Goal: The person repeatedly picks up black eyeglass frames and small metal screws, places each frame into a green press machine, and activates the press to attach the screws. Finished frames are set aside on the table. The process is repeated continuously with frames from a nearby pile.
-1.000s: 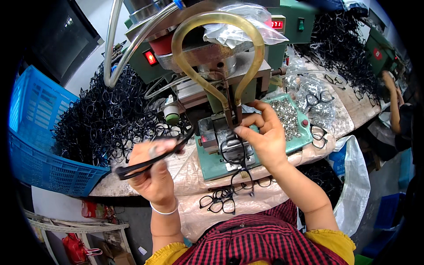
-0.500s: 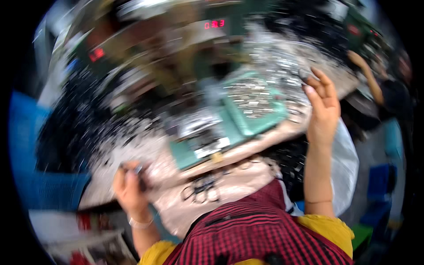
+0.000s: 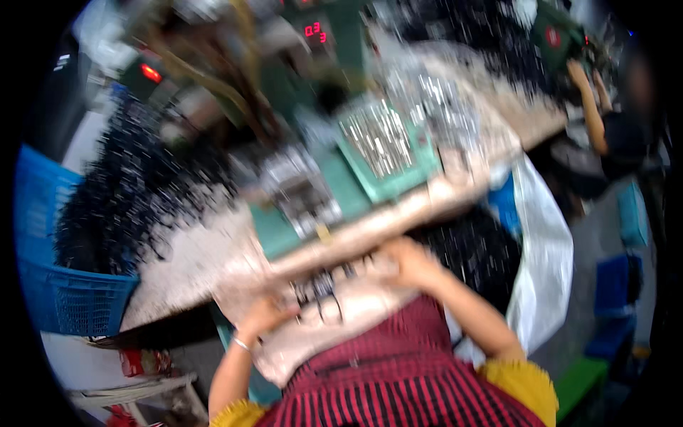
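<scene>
Several small black loop-shaped pieces (image 3: 327,300) lie on a pale pinkish sheet in front of the table's edge. At their left side is my left hand (image 3: 267,315), its fingertips close to the loops; motion blur hides whether it grips one. My right hand (image 3: 409,263) is on the sheet to the right of the loops, under the table edge, its fingers smeared by motion. Beyond the edge, a metal fixture (image 3: 302,196) stands on a green base plate (image 3: 276,238). A green tray (image 3: 395,186) of slim silvery metal parts (image 3: 380,139) sits right of it.
A large heap of small black parts (image 3: 114,192) covers the table's left, beside a blue basket (image 3: 78,299). Clear bags (image 3: 448,107) lie behind the tray. A white sack (image 3: 544,249) and dark parts (image 3: 469,249) are at the right. Another person's arm (image 3: 594,114) shows far right.
Both hands have come down and inward: the left from the table's left part, the right from beside the clear bags. They are now at the sheet with the black loops. The view has shifted slightly.
</scene>
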A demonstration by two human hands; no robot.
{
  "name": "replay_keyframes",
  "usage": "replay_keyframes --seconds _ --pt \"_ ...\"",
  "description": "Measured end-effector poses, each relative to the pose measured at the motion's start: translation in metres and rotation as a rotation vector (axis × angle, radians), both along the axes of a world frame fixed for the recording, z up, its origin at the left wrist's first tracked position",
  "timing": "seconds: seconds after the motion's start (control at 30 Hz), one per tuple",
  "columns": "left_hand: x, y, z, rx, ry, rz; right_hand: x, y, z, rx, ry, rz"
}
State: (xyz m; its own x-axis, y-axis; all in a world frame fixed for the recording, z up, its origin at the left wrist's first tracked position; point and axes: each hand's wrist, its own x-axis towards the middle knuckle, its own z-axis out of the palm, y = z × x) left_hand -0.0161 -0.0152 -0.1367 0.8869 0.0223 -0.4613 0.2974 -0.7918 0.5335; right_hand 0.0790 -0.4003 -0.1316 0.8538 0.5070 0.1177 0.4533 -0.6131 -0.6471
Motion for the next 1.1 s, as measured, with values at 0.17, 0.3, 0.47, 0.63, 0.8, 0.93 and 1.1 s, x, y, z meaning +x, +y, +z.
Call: replay_keyframes --seconds 0.17,0.3,0.47,0.63,0.8,0.93,1.1 --pt "-0.024 -0.068 -0.036 -0.275 0.217 0.012 -0.024 0.038 -0.061 -0.373 -0.060 0.004" --pt "-0.002 -0.135 -0.028 -0.628 0.007 -0.069 -0.010 0.028 -0.068 -0.031 -0.215 -0.195" --pt "0.011 -0.273 0.021 -0.591 -0.070 -0.451 -0.013 -0.121 -0.009 0.001 -0.116 -0.430" --pt "0.012 -0.263 0.053 -0.308 -0.345 -0.685 -0.050 -0.212 0.058 -1.215 0.174 -0.695" --pt "0.019 -0.165 0.136 -0.423 -0.323 -0.159 -0.033 -0.097 0.009 -0.020 -0.043 -0.146" --pt "0.047 -0.173 0.206 -0.521 -1.244 -0.371 -0.011 -0.001 -0.064 -0.069 -0.061 0.098" --pt "0.121 -0.247 0.210 -0.420 -1.754 -0.762 -0.008 0.032 -0.089 -0.025 -0.195 -0.198"
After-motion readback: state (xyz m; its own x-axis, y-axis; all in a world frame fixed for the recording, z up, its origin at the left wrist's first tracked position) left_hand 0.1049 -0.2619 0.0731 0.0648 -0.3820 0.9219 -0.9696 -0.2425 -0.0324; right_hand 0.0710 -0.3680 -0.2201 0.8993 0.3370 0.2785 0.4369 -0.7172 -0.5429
